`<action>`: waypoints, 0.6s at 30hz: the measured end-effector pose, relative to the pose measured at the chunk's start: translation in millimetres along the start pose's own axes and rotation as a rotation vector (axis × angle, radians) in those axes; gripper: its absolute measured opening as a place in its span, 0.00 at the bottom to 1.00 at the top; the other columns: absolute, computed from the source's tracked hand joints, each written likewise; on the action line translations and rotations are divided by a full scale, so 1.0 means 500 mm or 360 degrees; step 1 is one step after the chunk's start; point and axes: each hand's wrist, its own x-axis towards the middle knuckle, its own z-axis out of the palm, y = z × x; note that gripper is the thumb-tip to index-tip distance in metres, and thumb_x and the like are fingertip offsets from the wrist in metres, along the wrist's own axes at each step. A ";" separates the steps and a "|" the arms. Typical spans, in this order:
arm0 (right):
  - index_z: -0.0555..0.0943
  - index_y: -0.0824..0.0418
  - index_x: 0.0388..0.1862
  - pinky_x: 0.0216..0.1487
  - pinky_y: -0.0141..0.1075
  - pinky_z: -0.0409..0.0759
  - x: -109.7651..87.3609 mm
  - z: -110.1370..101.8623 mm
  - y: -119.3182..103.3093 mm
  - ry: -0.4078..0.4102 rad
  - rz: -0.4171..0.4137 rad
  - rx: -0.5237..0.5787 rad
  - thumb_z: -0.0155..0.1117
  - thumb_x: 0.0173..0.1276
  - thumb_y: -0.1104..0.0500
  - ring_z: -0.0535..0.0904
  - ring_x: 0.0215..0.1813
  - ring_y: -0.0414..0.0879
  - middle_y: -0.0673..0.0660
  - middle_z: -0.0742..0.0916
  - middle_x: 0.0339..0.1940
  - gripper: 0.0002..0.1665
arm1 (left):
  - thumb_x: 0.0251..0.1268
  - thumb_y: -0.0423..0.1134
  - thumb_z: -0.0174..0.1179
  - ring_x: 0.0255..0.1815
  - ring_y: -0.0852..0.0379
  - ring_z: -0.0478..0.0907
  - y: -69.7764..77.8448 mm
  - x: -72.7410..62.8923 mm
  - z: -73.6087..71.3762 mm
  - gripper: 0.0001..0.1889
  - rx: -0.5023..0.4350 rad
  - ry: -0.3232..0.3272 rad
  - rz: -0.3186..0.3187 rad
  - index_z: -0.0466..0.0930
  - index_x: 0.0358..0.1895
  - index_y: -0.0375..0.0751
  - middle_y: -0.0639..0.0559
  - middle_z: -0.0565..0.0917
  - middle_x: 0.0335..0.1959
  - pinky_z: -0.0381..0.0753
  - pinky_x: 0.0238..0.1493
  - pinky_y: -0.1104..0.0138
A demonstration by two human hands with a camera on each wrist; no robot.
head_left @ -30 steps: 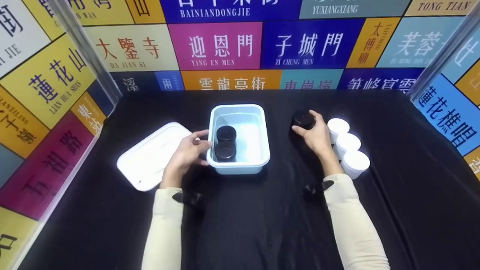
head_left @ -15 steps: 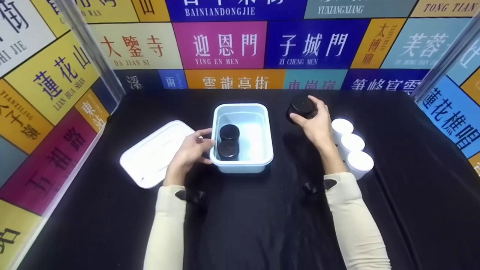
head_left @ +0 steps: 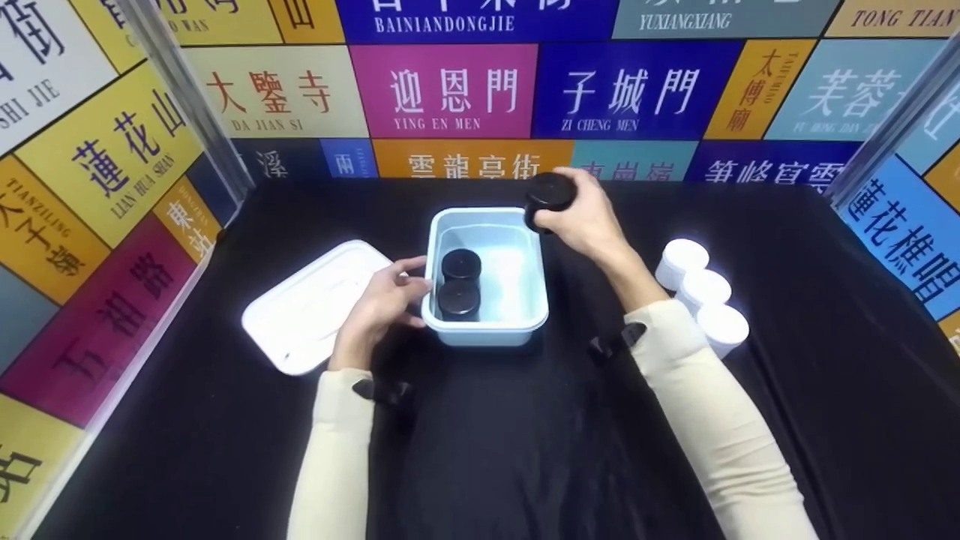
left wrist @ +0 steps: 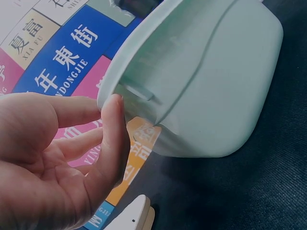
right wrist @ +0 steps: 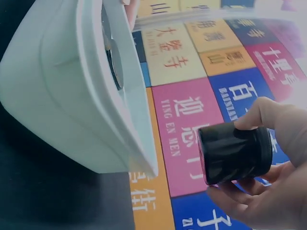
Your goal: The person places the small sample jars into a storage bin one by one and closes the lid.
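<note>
My right hand [head_left: 589, 214] holds a black lidded jar [head_left: 550, 193] between thumb and fingers, raised at the back right corner of a pale blue plastic box [head_left: 487, 337]. In the right wrist view this jar [right wrist: 235, 153] lies tilted on its side in the grip, beyond the box's rim. Two more black jars [head_left: 460, 265] stand inside the box along its left side. My left hand [head_left: 381, 304] touches the box's left rim, fingers fairly straight. Up close in the left wrist view, the thumb [left wrist: 114, 129] and index fingertip are right at that rim.
A white lid [head_left: 307, 315] lies flat on the black cloth, partly behind the left hand. Three white lidded jars [head_left: 705, 291] stand in a row at the right. Colourful sign panels [head_left: 442, 90] form walls behind and at the sides.
My right hand has lifted the black jar from the table and carried it left to the box's back right corner. The left hand stays at the rim.
</note>
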 end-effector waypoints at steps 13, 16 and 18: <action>0.74 0.55 0.70 0.71 0.48 0.71 0.041 0.057 -0.072 -0.0389 -0.0113 -0.0269 0.79 0.48 0.62 0.73 0.63 0.56 0.63 0.77 0.63 0.47 | 0.71 0.33 0.55 0.37 0.56 0.82 -0.004 0.004 -0.002 0.28 -0.0003 -0.0007 -0.0006 0.65 0.74 0.39 0.33 0.79 0.58 0.87 0.22 0.68; 0.73 0.57 0.70 0.72 0.48 0.71 0.049 0.074 -0.076 -0.0461 -0.0136 -0.0338 0.78 0.48 0.64 0.74 0.63 0.57 0.63 0.79 0.64 0.47 | 0.71 0.33 0.55 0.36 0.56 0.82 -0.003 0.004 0.001 0.28 -0.0007 0.0000 -0.0013 0.66 0.73 0.40 0.34 0.80 0.57 0.87 0.22 0.68; 0.72 0.59 0.70 0.72 0.47 0.71 0.054 0.084 -0.076 -0.0515 -0.0148 -0.0386 0.78 0.49 0.64 0.74 0.63 0.57 0.63 0.80 0.64 0.47 | 0.71 0.33 0.56 0.36 0.56 0.82 -0.003 0.004 0.002 0.28 -0.0014 -0.0001 -0.0024 0.66 0.73 0.41 0.35 0.80 0.56 0.86 0.22 0.68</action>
